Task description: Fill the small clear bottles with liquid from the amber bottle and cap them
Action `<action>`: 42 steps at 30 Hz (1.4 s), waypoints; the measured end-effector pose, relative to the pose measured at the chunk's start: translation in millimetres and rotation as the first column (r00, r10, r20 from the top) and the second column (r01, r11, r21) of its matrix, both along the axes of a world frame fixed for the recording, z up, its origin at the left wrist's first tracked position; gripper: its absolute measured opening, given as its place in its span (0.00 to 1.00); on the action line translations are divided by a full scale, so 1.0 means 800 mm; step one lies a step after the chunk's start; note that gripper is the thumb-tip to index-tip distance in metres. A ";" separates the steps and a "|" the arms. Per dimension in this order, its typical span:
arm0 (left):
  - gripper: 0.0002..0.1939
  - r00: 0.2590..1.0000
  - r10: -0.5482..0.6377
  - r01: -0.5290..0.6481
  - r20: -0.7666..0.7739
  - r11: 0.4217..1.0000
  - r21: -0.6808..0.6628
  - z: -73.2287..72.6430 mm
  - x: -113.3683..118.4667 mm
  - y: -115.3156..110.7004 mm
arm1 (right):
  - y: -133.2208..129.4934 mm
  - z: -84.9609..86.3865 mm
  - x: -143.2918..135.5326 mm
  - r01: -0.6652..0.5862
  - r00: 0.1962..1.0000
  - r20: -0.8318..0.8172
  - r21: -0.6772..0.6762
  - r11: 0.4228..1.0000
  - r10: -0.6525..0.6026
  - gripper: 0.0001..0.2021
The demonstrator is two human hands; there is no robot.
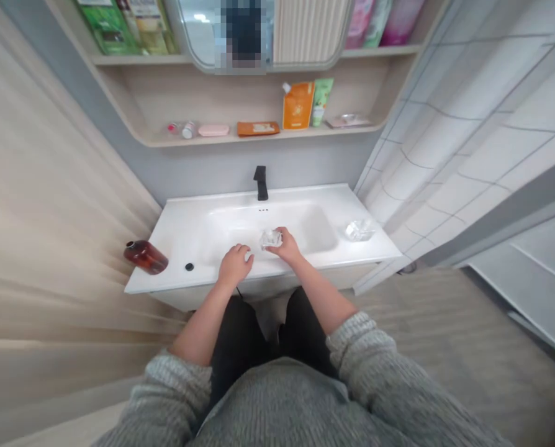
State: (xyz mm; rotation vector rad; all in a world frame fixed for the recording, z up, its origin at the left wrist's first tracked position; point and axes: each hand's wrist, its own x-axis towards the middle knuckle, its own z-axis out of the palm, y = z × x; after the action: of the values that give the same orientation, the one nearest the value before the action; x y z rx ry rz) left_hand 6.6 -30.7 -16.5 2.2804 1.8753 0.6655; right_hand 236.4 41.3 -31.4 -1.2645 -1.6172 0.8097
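My right hand [287, 246] holds a small clear glass-like container [270, 239] over the white sink basin [319, 226]. Just left of it, my left hand [235, 264] is above the basin's front edge, its fingers curled and thumb apart. Something small and white shows near its thumb, too small to make out. Behind both hands stands a black faucet [261, 183]. A second clear container [360, 230] rests on the counter right of the basin.
A brown bottle [146, 257] without a cap lies or leans at the counter's left edge, near a round black piece [189, 267]. Above, a shelf [212, 140] holds an orange pouch [298, 105], a green tube [322, 102] and several small items. Curtains hang on both sides.
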 end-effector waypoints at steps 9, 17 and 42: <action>0.13 0.992 0.050 -0.066 -0.114 0.988 -0.140 0.018 0.005 -0.007 | 0.045 0.040 0.067 0.233 0.972 0.029 -0.002 0.972 -0.233 0.39; 0.12 0.992 0.049 -0.066 -0.116 0.988 -0.143 0.017 0.007 -0.005 | 0.123 0.104 0.200 0.588 0.733 0.353 0.101 0.802 -0.582 0.35; 0.14 0.983 0.068 -0.100 -0.173 0.978 -0.185 0.014 0.007 -0.001 | 0.152 0.110 0.248 0.723 0.465 0.770 -0.046 0.689 -0.437 0.52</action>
State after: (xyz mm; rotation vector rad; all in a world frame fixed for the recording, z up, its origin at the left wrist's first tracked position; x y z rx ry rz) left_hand 12.2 -31.4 -5.1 2.2031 2.0195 0.2937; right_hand 434.8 163.2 57.0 -2.4913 -1.3844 0.1248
